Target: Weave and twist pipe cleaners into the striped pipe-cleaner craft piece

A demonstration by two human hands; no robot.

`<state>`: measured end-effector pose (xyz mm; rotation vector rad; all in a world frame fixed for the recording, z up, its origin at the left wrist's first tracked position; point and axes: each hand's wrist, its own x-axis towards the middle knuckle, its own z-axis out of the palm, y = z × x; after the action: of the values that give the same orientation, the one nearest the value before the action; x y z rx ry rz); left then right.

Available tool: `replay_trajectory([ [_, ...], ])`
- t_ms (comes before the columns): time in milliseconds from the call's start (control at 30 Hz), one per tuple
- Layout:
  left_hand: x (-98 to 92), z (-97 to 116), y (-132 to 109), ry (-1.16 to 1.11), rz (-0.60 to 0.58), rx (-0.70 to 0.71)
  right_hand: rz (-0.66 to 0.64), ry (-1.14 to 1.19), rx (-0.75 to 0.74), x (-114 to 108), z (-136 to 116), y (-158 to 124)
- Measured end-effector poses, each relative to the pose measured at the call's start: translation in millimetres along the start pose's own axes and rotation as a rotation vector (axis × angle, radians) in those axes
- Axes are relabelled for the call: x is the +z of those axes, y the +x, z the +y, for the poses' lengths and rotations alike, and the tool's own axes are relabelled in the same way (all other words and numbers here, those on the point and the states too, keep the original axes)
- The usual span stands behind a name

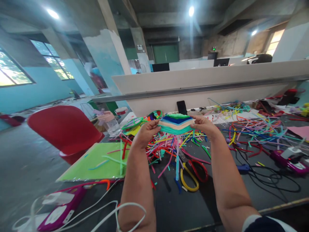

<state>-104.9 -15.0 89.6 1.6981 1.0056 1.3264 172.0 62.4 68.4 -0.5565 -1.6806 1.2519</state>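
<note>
My left hand (147,132) and my right hand (204,125) pinch opposite ends of a striped pipe-cleaner panel (177,124). Its V-shaped bands run green, dark blue, peach and teal. The panel is held up above the dark table, tilted toward me. Below it lies a tangle of loose pipe cleaners (166,146), mostly pink and red. A pale blue strip (177,167) points down from under the panel; I cannot tell whether it is attached. Between my forearms lie scissors (190,183) with one yellow and one red handle, their blades partly covered.
A green plastic-wrapped sheet pack (91,162) lies left, near a red chair (65,129). Purple power strips (62,209) with cables sit at both sides. A black phone (182,107) leans against the white partition (188,79). More pipe cleaners (256,129) spread across the right.
</note>
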Motion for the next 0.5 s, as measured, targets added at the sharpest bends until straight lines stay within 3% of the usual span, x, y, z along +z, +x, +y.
replay_trajectory([
  [67, 1.4, -3, 2, -0.014, 0.009, -0.006, -0.086, 0.054, 0.024, 1, 0, 1],
  [133, 5.3, -7, 5, -0.024, 0.063, -0.025, -0.051, 0.114, 0.013, 1, 1, 3],
  [300, 23.8, -20, 20, -0.043, 0.392, -0.029, 0.276, 0.130, -0.046, -12, 7, 11],
  [367, 33.7, -25, 25, -0.086, 0.463, -0.072, 0.430, 0.129, -0.077, -18, 8, 13],
  [433, 44.0, -27, 28, -0.186, 0.465, -0.135, 0.549, 0.149, -0.111, -21, 8, 13],
  [500, 53.2, -26, 27, -0.309, 0.362, -0.199, 0.585, 0.188, -0.132, -21, 6, 13],
])
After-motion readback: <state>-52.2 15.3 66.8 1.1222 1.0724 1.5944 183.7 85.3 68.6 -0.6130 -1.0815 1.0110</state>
